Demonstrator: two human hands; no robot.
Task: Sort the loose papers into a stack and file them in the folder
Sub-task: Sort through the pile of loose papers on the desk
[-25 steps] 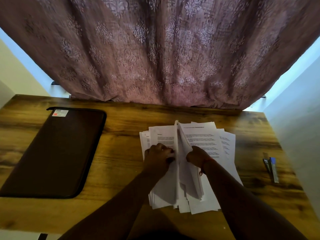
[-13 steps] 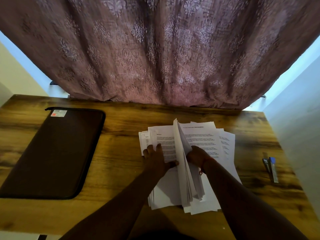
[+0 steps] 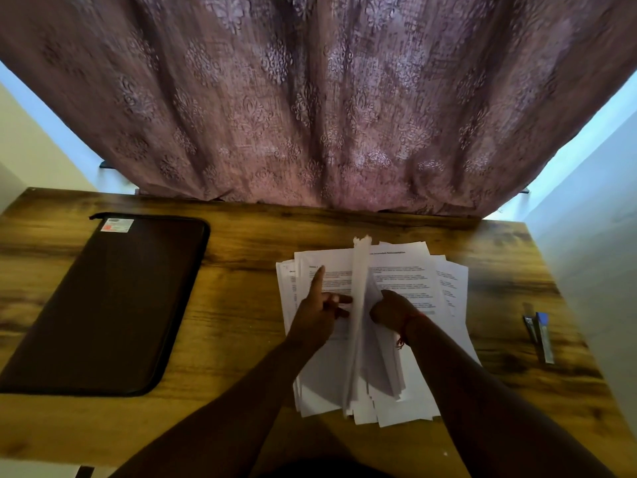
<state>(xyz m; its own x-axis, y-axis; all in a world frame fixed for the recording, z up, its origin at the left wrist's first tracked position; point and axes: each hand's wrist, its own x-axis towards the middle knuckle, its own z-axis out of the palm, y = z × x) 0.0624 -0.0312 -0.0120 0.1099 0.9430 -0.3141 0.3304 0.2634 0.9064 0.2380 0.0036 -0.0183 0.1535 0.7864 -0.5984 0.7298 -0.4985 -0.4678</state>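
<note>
Papers (image 3: 406, 270) white, black print. Folder (image 3: 103, 305) dark brown, white-and-red label (image 3: 117, 225) at corner. Table (image 3: 241, 298) streaked brown woodgrain. Curtain (image 3: 310, 98) mauve, damask floral motif. Wrist thread (image 3: 406, 326) red.
</note>
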